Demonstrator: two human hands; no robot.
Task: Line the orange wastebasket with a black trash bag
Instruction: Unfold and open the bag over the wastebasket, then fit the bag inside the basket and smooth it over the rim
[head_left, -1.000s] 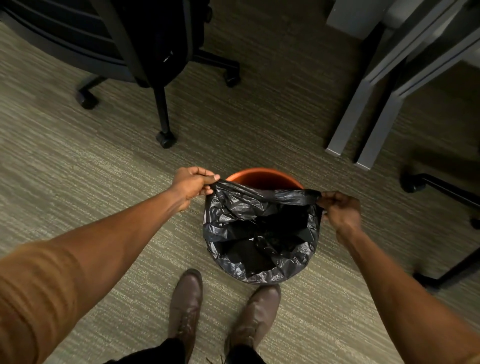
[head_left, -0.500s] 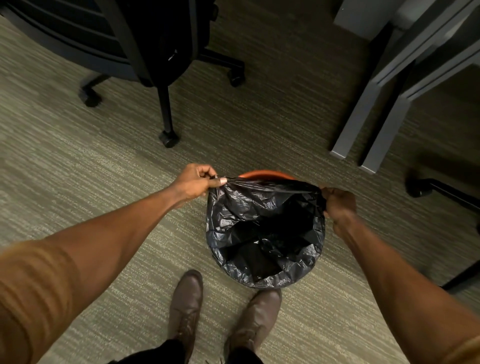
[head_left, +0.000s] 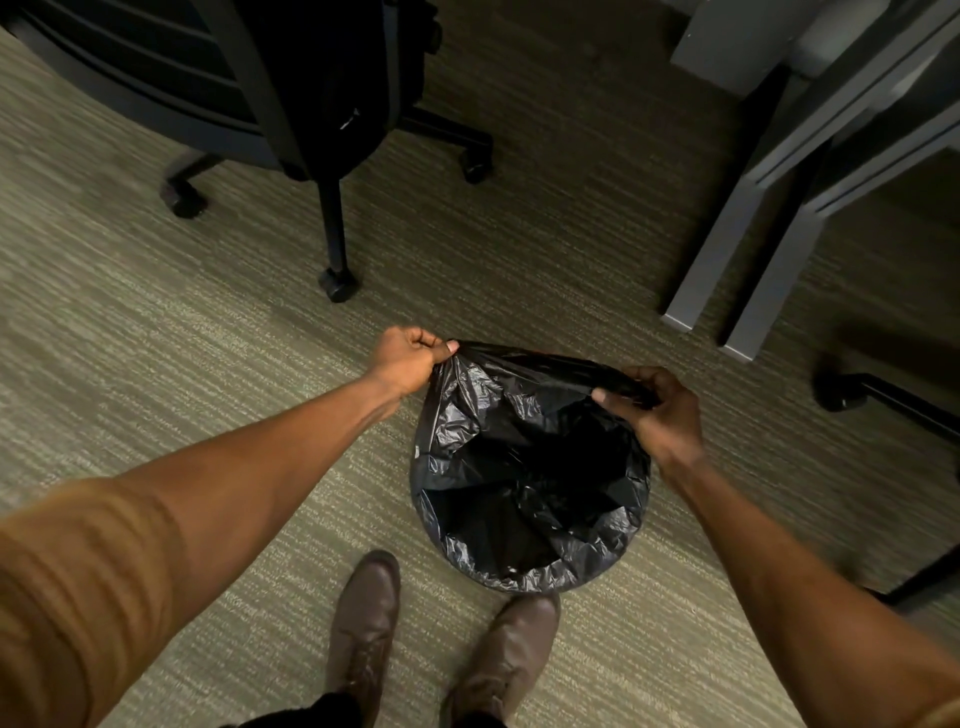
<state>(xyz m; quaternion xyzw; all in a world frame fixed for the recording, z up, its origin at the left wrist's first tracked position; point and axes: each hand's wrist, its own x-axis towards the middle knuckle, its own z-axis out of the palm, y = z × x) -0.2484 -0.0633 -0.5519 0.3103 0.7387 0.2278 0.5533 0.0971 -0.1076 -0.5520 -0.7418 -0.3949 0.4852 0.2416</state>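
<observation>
Carpet (head_left: 156, 322), bagged wastebasket (head_left: 530, 483), office chair (head_left: 332, 156)

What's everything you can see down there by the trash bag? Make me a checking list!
Surface: striped greenish carpet, bare around the bag.
Job's things: black trash bag open, its far edge pulled taut; no orange of the wastebasket shows, the bag hides it.
Clutter: nothing seen.
Grippers: left hand pinches the bag's far-left edge; right hand grips the far-right edge.
Cables: nothing seen.
Surroundings: office chair on wheels behind; grey desk legs at right; two brown shoes near the bag.
</observation>
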